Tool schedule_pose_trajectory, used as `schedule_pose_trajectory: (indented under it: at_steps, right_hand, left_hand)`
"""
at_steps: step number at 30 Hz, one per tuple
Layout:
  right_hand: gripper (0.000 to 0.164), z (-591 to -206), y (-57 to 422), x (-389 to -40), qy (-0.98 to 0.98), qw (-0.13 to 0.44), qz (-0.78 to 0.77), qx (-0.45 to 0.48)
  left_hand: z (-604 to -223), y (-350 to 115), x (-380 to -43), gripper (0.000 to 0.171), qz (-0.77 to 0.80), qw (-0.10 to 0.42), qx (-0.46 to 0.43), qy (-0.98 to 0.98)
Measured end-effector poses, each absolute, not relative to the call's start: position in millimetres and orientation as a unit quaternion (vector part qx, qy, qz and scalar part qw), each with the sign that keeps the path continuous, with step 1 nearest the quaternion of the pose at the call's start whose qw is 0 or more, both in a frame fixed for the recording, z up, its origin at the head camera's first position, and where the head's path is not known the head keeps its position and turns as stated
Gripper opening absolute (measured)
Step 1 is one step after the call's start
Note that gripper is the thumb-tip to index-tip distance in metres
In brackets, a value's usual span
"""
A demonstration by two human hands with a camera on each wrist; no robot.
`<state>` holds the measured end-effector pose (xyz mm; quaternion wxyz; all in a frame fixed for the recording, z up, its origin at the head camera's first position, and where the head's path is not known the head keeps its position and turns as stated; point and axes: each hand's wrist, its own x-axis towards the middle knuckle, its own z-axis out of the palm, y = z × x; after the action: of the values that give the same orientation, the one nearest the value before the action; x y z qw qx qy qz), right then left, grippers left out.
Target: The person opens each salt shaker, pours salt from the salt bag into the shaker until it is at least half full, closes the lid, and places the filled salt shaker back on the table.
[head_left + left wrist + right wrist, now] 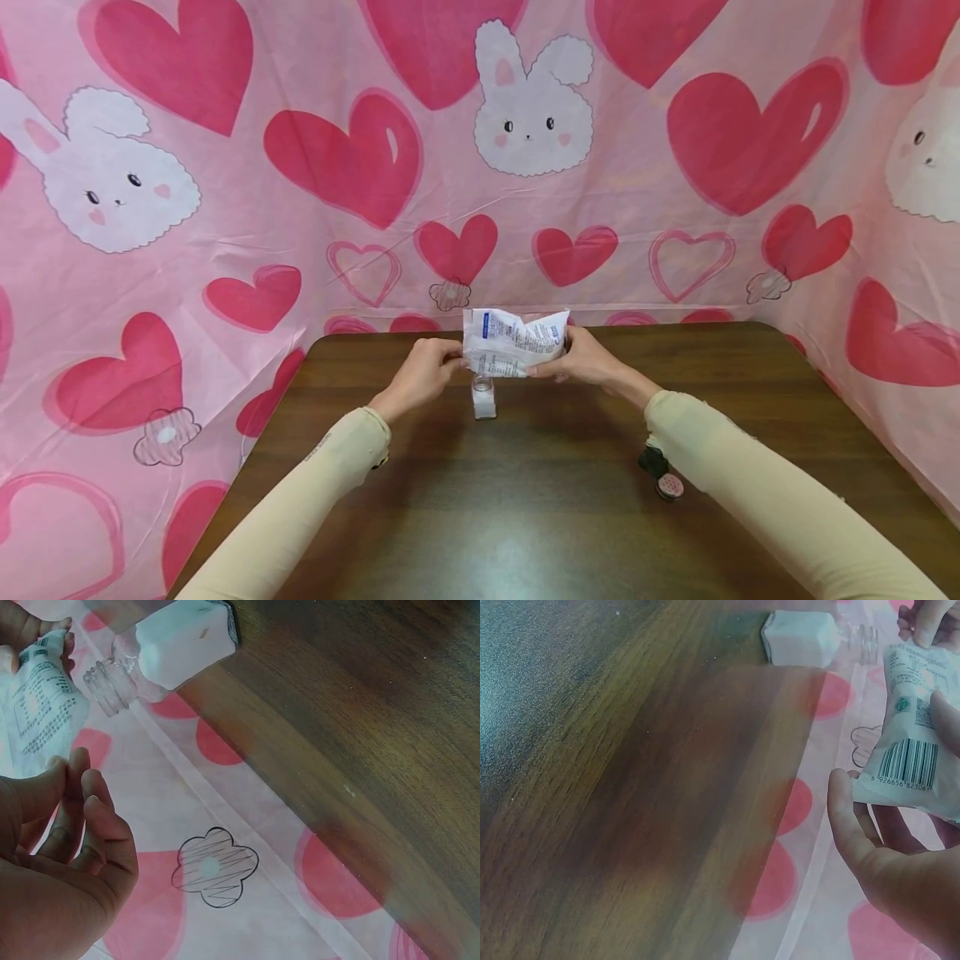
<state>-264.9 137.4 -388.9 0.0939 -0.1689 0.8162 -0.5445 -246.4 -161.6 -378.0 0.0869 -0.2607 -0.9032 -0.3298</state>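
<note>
My left hand [430, 372] pinches the left edge of a white printed plastic packet [513, 343] between thumb and fingers. The right hand [588, 360] grips the packet's other end, with a barcode facing the right wrist camera. Held up off the table, the packet lies tilted sideways over a small clear glass jar [484, 400]. White powder fills most of the jar, and its bare threaded neck [107, 688] is close to the packet's left corner. Whether anything is flowing out of the packet cannot be told.
Near the right forearm lie a pink perforated shaker insert [670, 486] and a dark cap [654, 461], partly behind the sleeve. Tiny white specks dot the brown wooden table [487, 500]. A pink cloth [300, 200] with hearts and rabbits hangs around the table's back and sides.
</note>
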Motion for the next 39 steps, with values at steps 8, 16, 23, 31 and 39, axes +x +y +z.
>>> schedule_pose_trajectory:
  at_steps: [8,16,23,31,39]
  right_hand:
    - [0.052,-390.2,137.5,-265.1,0.817,0.091,-0.543,-0.172]
    - [0.052,-387.9,136.5,-262.7,0.815,0.094,-0.546,-0.168]
    - [0.053,-389.1,137.0,-263.5,0.815,0.093,-0.547,-0.168]
    - [0.053,-387.7,137.1,-263.2,0.816,0.095,-0.546,-0.165]
    - [0.051,-387.5,137.2,-261.2,0.815,0.093,-0.549,-0.163]
  left_hand:
    - [-379.1,-161.5,-246.6,0.006,-0.331,0.082,-0.254,-0.905]
    - [-379.7,-162.0,-246.3,0.007,-0.328,0.086,-0.252,-0.906]
    - [-379.6,-162.0,-246.4,0.007,-0.329,0.086,-0.255,-0.905]
    - [-379.3,-162.0,-246.5,0.007,-0.329,0.088,-0.260,-0.904]
    - [-378.5,-160.2,-246.7,0.009,-0.326,0.090,-0.260,-0.904]
